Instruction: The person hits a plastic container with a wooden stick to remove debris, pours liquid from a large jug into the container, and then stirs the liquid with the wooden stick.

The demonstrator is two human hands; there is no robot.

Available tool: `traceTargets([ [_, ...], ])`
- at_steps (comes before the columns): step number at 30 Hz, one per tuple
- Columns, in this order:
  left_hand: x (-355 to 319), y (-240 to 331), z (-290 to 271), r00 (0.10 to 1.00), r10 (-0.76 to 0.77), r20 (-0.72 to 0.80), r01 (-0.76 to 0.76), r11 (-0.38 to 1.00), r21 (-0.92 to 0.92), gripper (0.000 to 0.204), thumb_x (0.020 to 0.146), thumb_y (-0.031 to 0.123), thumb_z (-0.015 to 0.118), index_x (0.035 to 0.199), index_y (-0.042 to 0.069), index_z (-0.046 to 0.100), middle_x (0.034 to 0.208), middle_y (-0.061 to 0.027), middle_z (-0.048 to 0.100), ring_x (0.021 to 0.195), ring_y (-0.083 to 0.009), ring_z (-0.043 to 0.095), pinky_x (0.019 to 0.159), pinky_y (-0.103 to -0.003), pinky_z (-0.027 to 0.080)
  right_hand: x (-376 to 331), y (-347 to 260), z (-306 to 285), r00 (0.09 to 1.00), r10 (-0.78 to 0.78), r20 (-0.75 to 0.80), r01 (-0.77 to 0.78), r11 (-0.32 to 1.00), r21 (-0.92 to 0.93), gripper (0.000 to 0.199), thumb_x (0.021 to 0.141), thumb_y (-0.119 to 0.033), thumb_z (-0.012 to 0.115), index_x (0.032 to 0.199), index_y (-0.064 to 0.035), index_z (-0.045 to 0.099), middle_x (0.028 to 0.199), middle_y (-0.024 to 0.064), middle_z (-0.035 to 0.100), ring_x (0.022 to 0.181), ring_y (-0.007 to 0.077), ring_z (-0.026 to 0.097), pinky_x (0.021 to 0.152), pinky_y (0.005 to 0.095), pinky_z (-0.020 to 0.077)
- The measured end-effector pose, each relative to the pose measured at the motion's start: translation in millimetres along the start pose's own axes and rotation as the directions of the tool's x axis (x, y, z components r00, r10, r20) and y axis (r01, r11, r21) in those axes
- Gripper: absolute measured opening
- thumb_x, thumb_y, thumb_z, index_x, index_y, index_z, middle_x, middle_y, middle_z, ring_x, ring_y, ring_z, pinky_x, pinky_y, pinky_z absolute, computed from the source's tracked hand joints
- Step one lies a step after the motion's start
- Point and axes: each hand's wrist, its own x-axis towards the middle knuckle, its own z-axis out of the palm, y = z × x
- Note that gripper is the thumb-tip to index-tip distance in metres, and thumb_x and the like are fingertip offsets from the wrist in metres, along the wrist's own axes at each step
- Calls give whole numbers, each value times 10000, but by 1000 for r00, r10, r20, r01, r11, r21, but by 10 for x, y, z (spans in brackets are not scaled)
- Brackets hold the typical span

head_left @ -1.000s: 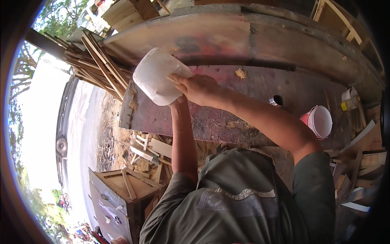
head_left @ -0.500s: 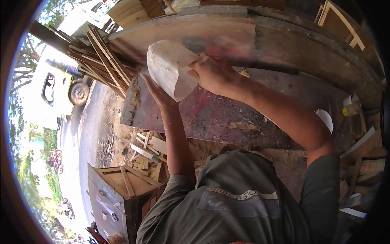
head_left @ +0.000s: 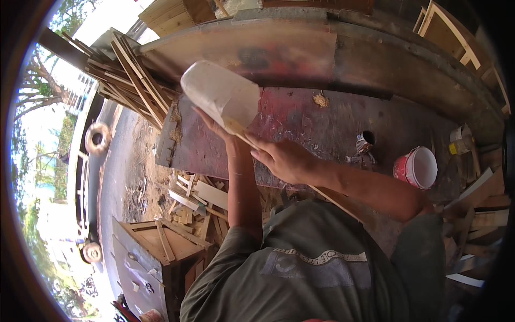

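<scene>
My left hand supports a translucent whitish plastic container from below, its fingers along the side; the container is tilted, with its wide end toward my right. In my right hand, closed fingers grip a long thin wooden stick. Its yellowish far end meets the container's lower edge; whether it reaches inside I cannot tell. The rest of the stick runs back under my right forearm. Both hands are above a dark, red-stained workbench.
On the bench's right stand a red-and-white bucket and a small paint-smeared can. Sawdust lies farther back. Wooden strips lean at the left end, and offcuts are heaped below. A road with a vehicle is at far left.
The container has tipped over more toward my right, and its open end has swung. My right hand has come down and nearer, bringing the stick into view. The bucket and can are now uncovered.
</scene>
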Motion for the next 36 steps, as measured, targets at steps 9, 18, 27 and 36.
traceTargets([
  [9, 80, -326, -302, 977, 12, 212, -33, 995, 94, 781, 1026, 602, 446, 1570, 68, 279, 1532, -155, 423, 1353, -331, 491, 1133, -502, 439, -43, -99, -234, 982, 101, 157, -77, 985, -155, 536, 1039, -266, 555, 1542, -141, 416, 703, 163, 668, 622, 315, 716, 572, 451, 590],
  [18, 172, -442, -426, 925, -259, 279, 378, 707, -597, 720, 960, 376, 676, 1529, 58, 370, 1490, -184, 453, 1400, -327, 422, 1214, -503, 298, 362, 106, -223, 991, -53, -124, 22, 970, -241, 538, 983, -154, 581, 1498, -142, 424, 918, 253, 688, 737, 403, 735, 611, 505, 619],
  [27, 214, -446, -477, 938, -140, 316, 281, 840, -464, 706, 959, 418, 657, 1518, 70, 401, 1476, -167, 478, 1404, -307, 431, 1194, -497, 340, 402, -16, -213, 998, 26, -50, -38, 964, -262, 469, 1011, -214, 577, 1451, -86, 479, 833, 237, 703, 746, 373, 730, 674, 477, 609],
  [36, 297, -389, -754, 909, -115, 401, 291, 863, -412, 692, 997, 503, 573, 1529, 100, 392, 1478, -174, 473, 1406, -313, 431, 1161, -497, 408, 215, 17, -232, 999, 37, 2, -37, 996, 87, 535, 1058, -285, 534, 1564, -185, 393, 777, 211, 700, 656, 308, 719, 651, 463, 596],
])
